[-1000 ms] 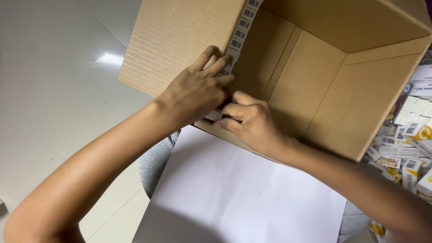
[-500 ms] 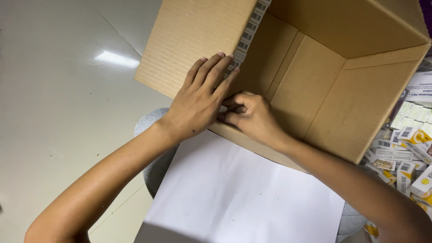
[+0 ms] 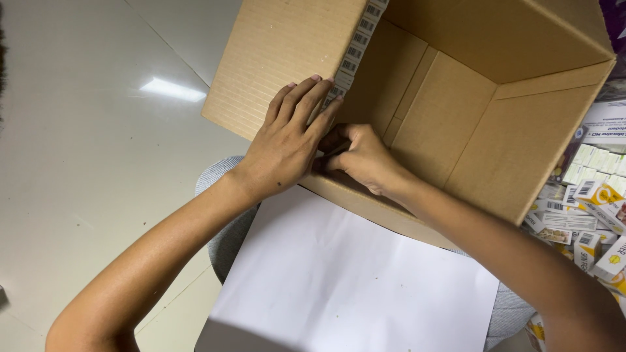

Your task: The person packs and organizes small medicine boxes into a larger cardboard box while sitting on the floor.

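small cartons (image 3: pixel 353 49) under left hand (image 3: pixel 285 146), seemingly

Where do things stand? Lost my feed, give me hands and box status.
Left hand flat on the outside of the cardboard box wall. Right hand inside, at the row of small cartons lining that wall; grip hidden. Nothing blocking either hand.

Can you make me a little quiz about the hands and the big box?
1. True or false: the left hand lies flat on the outside wall of the cardboard box.
2. Where is the right hand? A) on the white sheet B) inside the box at the corner C) on the floor
3. What lines the box's left inner wall?

Key: 1 true. 2 B. 3 a row of small packets with barcodes.
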